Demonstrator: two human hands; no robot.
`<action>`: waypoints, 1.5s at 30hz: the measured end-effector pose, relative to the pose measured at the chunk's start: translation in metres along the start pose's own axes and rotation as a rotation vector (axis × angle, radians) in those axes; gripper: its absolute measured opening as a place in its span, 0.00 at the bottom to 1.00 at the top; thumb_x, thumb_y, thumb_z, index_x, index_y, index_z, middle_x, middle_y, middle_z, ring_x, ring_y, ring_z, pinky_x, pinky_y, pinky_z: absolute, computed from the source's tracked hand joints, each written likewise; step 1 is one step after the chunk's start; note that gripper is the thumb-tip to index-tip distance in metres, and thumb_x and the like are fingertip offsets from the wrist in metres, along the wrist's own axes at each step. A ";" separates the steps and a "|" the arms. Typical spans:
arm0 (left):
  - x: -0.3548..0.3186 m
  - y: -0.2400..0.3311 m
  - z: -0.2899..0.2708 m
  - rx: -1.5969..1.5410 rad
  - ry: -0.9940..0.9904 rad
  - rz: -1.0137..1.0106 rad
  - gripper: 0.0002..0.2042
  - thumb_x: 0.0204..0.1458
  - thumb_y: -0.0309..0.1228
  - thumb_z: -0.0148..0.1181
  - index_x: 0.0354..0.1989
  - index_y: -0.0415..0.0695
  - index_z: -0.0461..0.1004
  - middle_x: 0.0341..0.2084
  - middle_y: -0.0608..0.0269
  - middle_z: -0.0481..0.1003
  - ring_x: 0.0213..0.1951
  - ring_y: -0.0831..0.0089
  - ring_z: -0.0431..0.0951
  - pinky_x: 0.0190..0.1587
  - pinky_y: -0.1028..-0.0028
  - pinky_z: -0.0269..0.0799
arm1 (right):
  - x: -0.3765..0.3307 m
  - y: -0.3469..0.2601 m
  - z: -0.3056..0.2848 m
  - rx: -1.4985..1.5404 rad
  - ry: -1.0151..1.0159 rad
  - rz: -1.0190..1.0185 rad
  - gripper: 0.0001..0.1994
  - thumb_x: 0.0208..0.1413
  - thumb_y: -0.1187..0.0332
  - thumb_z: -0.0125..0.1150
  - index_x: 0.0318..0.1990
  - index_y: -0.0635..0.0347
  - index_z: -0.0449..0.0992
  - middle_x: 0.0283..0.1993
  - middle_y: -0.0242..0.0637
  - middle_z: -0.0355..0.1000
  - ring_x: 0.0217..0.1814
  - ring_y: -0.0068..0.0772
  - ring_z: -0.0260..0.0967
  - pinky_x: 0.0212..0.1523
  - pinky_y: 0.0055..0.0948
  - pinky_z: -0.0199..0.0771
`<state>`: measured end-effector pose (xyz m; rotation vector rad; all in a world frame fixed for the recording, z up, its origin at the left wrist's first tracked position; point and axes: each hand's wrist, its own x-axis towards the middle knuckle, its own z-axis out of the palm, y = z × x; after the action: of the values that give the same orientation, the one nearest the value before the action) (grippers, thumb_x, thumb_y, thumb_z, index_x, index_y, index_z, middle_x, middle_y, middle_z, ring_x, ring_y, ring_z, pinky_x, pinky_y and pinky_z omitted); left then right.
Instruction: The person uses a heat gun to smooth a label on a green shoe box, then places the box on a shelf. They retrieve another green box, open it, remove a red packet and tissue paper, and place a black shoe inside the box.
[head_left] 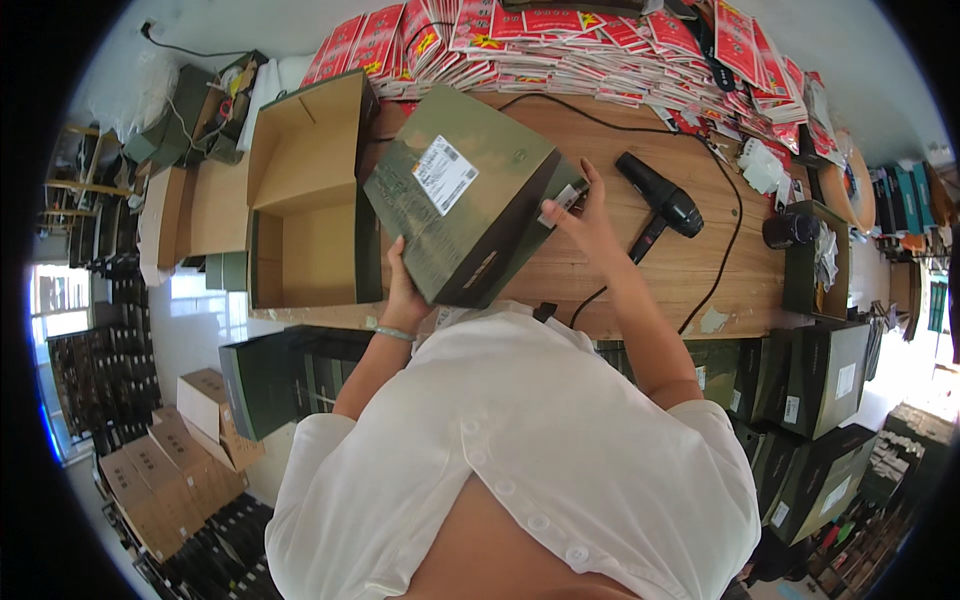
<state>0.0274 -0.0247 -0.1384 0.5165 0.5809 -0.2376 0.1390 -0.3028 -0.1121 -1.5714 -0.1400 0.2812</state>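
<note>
On a wooden worktop (765, 275), an open, bare-walled box (318, 255) stands just beside the held green box (480, 180), at its 9 o'clock. A black hair dryer (662, 195) lies at 3, its cord (741, 215) looping around; red packets (540, 45) crowd 12 to 2. The held box's underside and most left-hand fingers are hidden. Left hand (404, 300) and right hand (587, 212) both grip the box above the worktop, label upward, long axis roughly 1 to 7 o'clock.
</note>
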 end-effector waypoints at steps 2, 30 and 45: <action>0.005 -0.024 0.004 -0.061 0.019 -0.065 0.37 0.55 0.62 0.46 0.68 0.51 0.56 0.64 0.57 0.63 0.62 0.53 0.66 0.64 0.47 0.59 | 0.021 0.064 -0.018 0.112 -0.001 0.137 0.51 0.55 0.53 0.68 0.73 0.63 0.36 0.68 0.51 0.52 0.65 0.44 0.59 0.61 0.39 0.64; 0.088 -0.008 -0.169 0.726 0.308 -0.093 0.36 0.63 0.59 0.34 0.61 0.37 0.67 0.55 0.50 0.72 0.55 0.60 0.72 0.59 0.63 0.65 | -0.059 0.166 -0.044 0.482 0.172 0.566 0.36 0.66 0.38 0.36 0.68 0.60 0.59 0.69 0.44 0.60 0.69 0.41 0.58 0.68 0.39 0.56; 0.030 0.121 -0.012 0.180 -0.386 -0.013 0.20 0.63 0.46 0.52 0.56 0.45 0.70 0.34 0.69 0.77 0.36 0.78 0.76 0.40 0.74 0.75 | -0.027 -0.003 -0.085 0.478 0.085 0.333 0.25 0.66 0.47 0.46 0.58 0.57 0.69 0.46 0.32 0.73 0.44 0.28 0.70 0.45 0.29 0.70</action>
<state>0.0890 0.0825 -0.1160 0.6220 0.1880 -0.3941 0.1355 -0.3918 -0.1070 -1.1219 0.2442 0.4694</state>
